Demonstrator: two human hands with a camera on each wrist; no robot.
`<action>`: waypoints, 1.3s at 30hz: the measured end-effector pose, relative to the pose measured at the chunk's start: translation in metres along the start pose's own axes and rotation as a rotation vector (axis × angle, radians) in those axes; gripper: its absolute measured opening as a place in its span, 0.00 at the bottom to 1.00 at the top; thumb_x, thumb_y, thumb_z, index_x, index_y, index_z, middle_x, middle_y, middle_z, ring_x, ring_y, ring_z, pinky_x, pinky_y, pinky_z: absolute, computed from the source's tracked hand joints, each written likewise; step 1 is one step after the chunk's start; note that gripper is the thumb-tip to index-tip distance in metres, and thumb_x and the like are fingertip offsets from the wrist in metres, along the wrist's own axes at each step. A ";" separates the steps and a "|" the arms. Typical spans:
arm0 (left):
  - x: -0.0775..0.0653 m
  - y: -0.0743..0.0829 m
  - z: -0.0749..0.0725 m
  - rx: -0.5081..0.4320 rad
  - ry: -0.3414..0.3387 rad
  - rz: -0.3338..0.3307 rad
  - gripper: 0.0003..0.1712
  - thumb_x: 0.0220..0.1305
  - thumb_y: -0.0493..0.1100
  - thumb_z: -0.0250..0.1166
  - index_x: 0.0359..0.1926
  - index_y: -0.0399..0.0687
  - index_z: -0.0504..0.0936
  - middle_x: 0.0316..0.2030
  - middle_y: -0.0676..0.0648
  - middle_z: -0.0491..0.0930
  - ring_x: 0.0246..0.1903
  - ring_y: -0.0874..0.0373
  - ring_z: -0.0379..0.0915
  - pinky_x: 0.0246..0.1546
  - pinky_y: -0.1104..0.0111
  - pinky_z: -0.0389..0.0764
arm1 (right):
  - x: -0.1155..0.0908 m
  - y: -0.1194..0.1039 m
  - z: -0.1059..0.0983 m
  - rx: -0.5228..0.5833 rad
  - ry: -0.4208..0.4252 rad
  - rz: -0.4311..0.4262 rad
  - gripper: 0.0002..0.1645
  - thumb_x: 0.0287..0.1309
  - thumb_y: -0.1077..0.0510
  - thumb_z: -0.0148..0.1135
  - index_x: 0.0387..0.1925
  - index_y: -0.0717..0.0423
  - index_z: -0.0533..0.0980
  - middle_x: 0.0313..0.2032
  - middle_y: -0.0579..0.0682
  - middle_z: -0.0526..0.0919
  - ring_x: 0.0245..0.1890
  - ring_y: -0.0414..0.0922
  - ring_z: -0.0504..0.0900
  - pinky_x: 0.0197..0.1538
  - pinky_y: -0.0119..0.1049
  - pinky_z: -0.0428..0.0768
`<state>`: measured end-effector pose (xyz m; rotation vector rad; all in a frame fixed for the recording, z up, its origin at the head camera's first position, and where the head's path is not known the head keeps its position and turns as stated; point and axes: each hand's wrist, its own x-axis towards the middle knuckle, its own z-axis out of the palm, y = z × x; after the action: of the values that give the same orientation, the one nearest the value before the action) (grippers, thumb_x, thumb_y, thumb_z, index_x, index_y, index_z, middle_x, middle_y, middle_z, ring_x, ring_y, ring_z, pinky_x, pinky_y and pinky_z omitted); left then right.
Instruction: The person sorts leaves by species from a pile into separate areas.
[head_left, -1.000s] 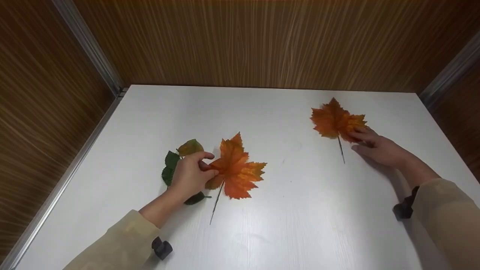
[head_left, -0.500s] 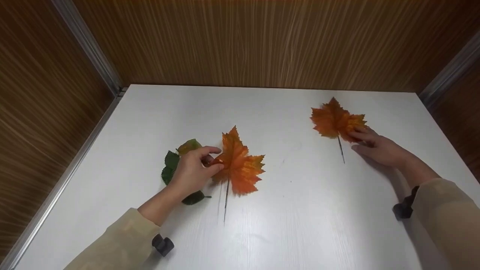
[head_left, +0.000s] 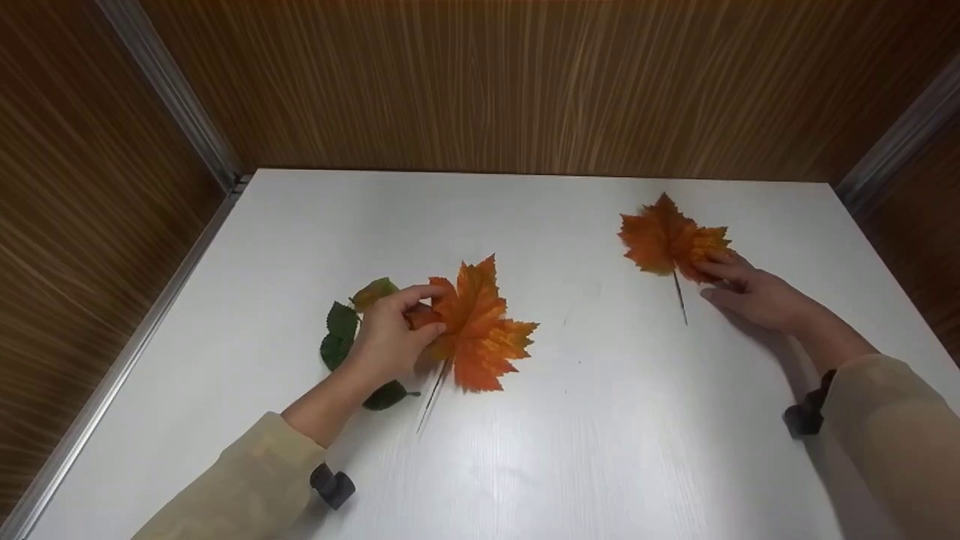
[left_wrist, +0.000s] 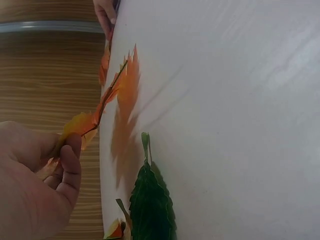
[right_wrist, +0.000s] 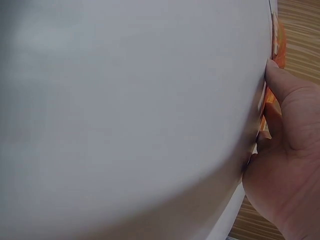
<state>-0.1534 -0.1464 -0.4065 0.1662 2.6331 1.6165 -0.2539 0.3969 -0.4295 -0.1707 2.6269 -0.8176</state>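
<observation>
My left hand pinches the left lobe of an orange artificial maple leaf between thumb and fingers. In the left wrist view this maple leaf is tilted and raised off the table, its shadow falling below it. Green leaves lie partly hidden beneath my left hand, and one serrated green leaf shows close by. Farther back on the right, a second orange maple leaf lies flat with its thin stem pointing toward me. The fingers of my right hand rest on its right edge, thumb apart from them.
Both leaves are over a white table. A wood-grain panel closes off the back, with another panel and a metal strip on the left. Dark wrist devices are worn at both sleeves.
My left hand has lifted its maple leaf slightly off the table, moved a little right and turned the leaf, its stem swinging. The right hand and its leaf stay put.
</observation>
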 end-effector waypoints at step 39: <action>0.084 0.065 0.047 -0.376 -0.004 0.054 0.26 0.72 0.30 0.68 0.68 0.48 0.83 0.67 0.49 0.77 0.48 0.57 0.81 0.45 0.71 0.86 | -0.002 -0.005 0.013 0.051 0.021 -0.004 0.43 0.78 0.37 0.58 0.84 0.43 0.57 0.85 0.58 0.35 0.82 0.68 0.34 0.74 0.75 0.49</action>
<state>-0.2280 -0.0660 -0.3685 0.2230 2.2825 2.0849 -0.2469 0.3870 -0.4357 -0.1551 2.6230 -0.8913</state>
